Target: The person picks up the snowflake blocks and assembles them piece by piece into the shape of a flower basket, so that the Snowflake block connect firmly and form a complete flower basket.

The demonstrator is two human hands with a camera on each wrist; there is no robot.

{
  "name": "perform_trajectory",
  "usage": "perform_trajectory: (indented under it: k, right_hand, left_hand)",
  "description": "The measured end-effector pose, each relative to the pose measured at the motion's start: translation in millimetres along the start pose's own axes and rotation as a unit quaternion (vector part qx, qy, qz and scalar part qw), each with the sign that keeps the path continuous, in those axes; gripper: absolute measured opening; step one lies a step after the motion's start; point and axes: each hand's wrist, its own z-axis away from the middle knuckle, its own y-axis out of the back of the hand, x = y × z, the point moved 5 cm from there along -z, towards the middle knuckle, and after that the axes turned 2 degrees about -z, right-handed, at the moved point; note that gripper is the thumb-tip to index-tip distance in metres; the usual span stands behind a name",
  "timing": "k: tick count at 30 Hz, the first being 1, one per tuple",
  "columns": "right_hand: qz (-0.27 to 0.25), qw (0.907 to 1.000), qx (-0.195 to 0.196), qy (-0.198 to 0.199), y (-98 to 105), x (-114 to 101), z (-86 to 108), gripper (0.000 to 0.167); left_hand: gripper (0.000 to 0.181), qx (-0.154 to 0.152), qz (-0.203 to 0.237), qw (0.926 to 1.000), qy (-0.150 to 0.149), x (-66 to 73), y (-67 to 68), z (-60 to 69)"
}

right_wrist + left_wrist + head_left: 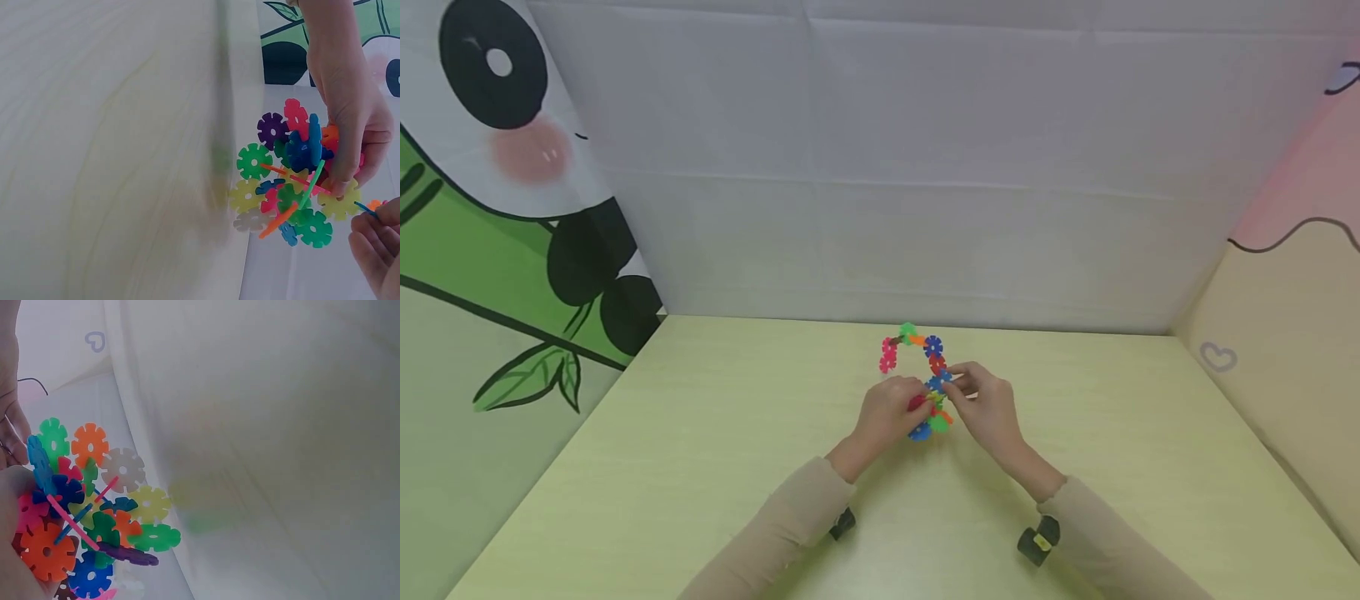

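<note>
Toothed plastic snowflake discs in many colours are slotted together into a ball-like cluster [294, 200]. My left hand [891, 410] grips this cluster, its thumb pressing a yellow disc [340, 203] in the right wrist view. Beyond the hands a curved chain of linked discs [933, 346] arches away, with blue, red, orange, green and pink pieces. With thumb and fingertips my right hand [991, 410] pinches a blue disc [942, 381], seen edge-on in the right wrist view, close against the yellow one. Whether the two are joined I cannot tell. My fingers hide part of the cluster.
The pale wooden table [737, 400] lies under both forearms. A white sheet wall [925, 208] stands behind it, with cartoon-printed panels at the left [497, 250] and right [1285, 317]. Both wrists carry small dark camera mounts.
</note>
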Motion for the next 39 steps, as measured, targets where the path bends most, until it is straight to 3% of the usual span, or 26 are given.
perform_trajectory:
  k: [11, 17, 24, 32, 39]
  right_hand:
    - [0.0, 1.0, 0.004, -0.005, -2.5, -1.9, 2.5, 0.013]
    - [0.001, 0.9998, 0.016, 0.014, -3.5, -4.0, 3.0, 0.011]
    - [-0.003, 0.9997, 0.025, 0.0, -3.0, -4.3, 3.4, 0.01]
    - [-0.004, 0.9996, 0.026, -0.006, -4.9, -4.1, 2.6, 0.009]
    - [-0.001, 0.9999, 0.014, 0.0, -5.8, -4.4, 0.5, 0.008]
  left_hand:
    - [0.016, -0.003, 0.001, 1.0, -0.004, 1.2, -0.7, -1.4]
    - [0.022, 0.019, 0.001, 0.9998, -0.006, 0.3, -5.0, -1.4]
    - [0.02, 0.047, 0.016, 0.9987, -0.008, -1.0, -8.9, -0.9]
    - [0.018, 0.058, 0.022, 0.9981, 0.002, -2.6, -8.3, 0.2]
    - [0.015, 0.05, 0.026, 0.9983, 0.019, -3.6, -7.1, -0.9]
